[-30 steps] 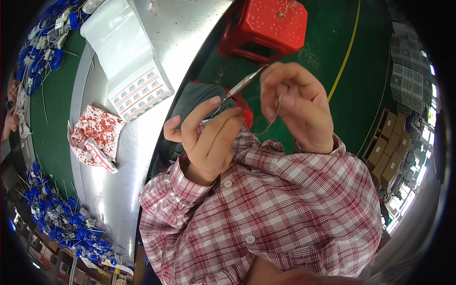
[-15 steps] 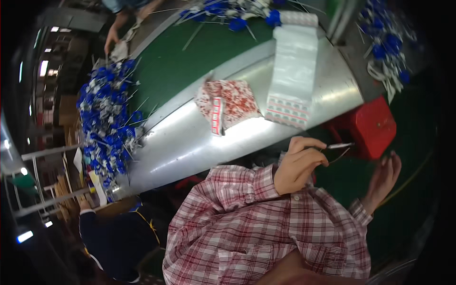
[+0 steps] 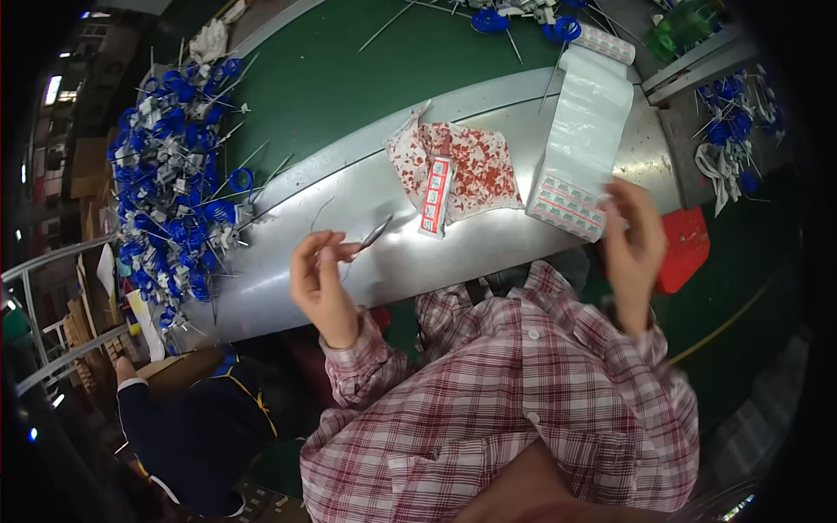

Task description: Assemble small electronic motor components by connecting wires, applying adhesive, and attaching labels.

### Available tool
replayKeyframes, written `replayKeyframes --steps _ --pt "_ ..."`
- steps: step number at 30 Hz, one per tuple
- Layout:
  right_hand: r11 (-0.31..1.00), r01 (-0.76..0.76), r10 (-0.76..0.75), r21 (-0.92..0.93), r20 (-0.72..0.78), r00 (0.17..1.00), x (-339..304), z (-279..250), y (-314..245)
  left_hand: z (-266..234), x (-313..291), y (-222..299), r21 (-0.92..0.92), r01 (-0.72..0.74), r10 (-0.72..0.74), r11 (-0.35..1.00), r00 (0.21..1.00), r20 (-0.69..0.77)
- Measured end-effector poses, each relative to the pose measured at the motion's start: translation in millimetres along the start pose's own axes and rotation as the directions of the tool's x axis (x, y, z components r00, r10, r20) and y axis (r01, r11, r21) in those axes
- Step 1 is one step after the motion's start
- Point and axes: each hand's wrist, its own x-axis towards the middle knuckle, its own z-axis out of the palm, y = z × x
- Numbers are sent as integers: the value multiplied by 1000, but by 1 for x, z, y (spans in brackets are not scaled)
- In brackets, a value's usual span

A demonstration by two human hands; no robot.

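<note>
My left hand point(image 3: 323, 283) is closed, pinching a slim pointed metal tool point(image 3: 377, 233) over the front of the steel table edge. The tool's exact kind is unclear; a thin dark strand curves beside it. My right hand point(image 3: 636, 248), slightly blurred, has its fingers apart and appears to hold nothing. It is beside the printed end of a label strip point(image 3: 593, 109), which runs back to a roll point(image 3: 606, 44). Between my hands, a red-and-white patterned cloth point(image 3: 479, 166) lies on the metal, with a small red-and-white label piece point(image 3: 436, 196) on top.
Blue coiled parts with white connectors point(image 3: 179, 192) are heaped at the left. More blue parts point(image 3: 728, 113) hang at the far right. A green surface point(image 3: 349, 96) lies beyond the steel ledge point(image 3: 288, 279). A red stool point(image 3: 684, 253) stands at right; a person in dark clothing point(image 3: 196, 444) is at lower left.
My left hand has moved left with the metal tool, away from the red stool. My right hand has risen from beside the stool to the label strip. The view has shifted slightly.
</note>
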Motion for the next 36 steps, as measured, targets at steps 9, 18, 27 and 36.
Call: replayKeyframes --steps 9,18,27,36 --pt "935 -53 177 -352 332 927 27 160 -16 -51 0 -27 247 206 -190 947 978 -87" --pt "891 31 157 -453 372 915 22 174 -11 -54 27 -44 553 8 -18 833 1000 12" --pt "995 58 -78 78 281 957 10 123 -18 -11 52 15 525 -335 253 782 941 224" --pt "884 198 -333 424 273 902 -8 62 -41 54 43 86 103 -877 478 469 350 806"
